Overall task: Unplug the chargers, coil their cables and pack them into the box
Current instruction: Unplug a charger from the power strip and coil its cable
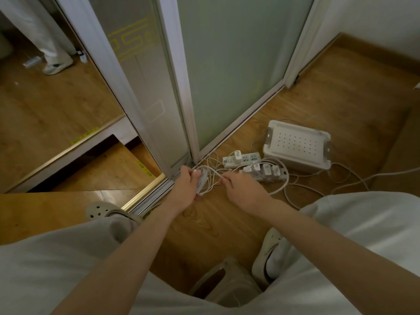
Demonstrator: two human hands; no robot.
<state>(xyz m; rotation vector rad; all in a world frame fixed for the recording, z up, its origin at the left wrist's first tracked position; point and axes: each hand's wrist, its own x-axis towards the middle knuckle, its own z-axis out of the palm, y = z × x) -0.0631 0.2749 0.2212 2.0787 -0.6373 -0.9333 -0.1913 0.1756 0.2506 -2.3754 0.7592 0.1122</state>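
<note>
A bundle of white cable loops [201, 181] is being held low over the wooden floor [204, 226], just beside the bottom track of the sliding door [238, 123]. The loops are being gripped by the left hand [185, 189], with the fingers curled round them and the thumb closing on top. A single strand [214, 173] running out of the bundle is being pinched between thumb and fingertips of the right hand [241, 189], near the left hand.

The step in hand is judged to be the coiling: slack is being fed by the right hand onto the loops being gathered in the left. Whether a charger is hanging from this cable cannot be told, since the free end is being lost among other strands.

Just beyond the right hand, two power strips are lying side by side. A row of white chargers [261, 169] is being carried by the nearer strip [280, 177], and one charger [237, 154] by the farther strip [251, 158] (so the unplugging is judged unfinished). The white perforated box [297, 146] is lying just past the strips. Its inside is facing the camera and nothing is packed into it. Further loose cables [318, 183] are trailing across the floor to its right.

For the next move, the remaining slack is to be drawn through the right-hand pinch and laid onto the bundle without snagging neighbouring strands. The finished coil is then to be carried over the strips to the box.
</note>
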